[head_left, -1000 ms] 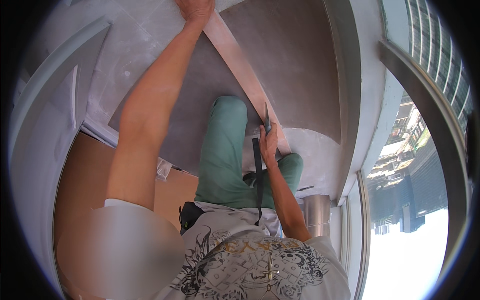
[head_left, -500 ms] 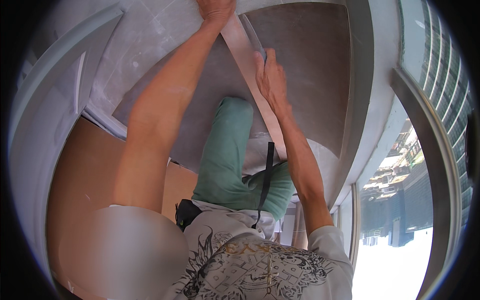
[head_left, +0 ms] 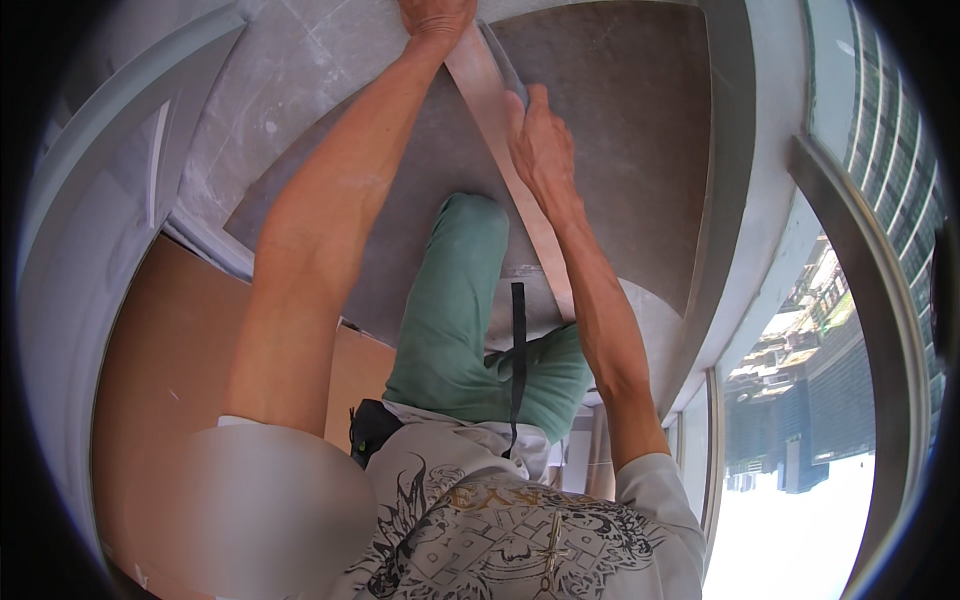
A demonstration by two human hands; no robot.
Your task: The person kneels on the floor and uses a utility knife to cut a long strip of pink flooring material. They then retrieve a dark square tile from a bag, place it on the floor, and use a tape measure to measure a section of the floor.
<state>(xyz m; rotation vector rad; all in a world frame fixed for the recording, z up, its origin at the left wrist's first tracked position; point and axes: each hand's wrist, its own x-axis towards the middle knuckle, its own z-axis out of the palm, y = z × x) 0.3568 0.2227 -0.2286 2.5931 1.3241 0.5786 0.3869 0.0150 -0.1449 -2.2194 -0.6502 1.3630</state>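
Observation:
My left hand (head_left: 436,18) is on the upper end of a long, pale pinkish strip (head_left: 535,245); its fingers are mostly cut off by the top edge. My right hand (head_left: 540,145) grips a narrow grey tool (head_left: 497,55) lying along the strip's right edge, its far tip just right of my left hand. The strip crosses a large dark grey sheet (head_left: 625,130) with a curved outline. My green-trousered knee (head_left: 460,225) rests on the sheet left of the strip, with a black strap (head_left: 518,330) hanging by my legs.
A lighter, dusty grey surface (head_left: 260,90) surrounds the sheet. A grey door-like frame (head_left: 140,130) stands at left, beside a brown board surface (head_left: 170,340). At right, a pale sill (head_left: 750,210) borders a metal-framed window (head_left: 855,230) showing buildings outside. A black pouch (head_left: 375,430) sits at my waist.
My right hand has moved up along the strip with the tool, from beside my knee to near my left hand. My left hand has shifted slightly right in view.

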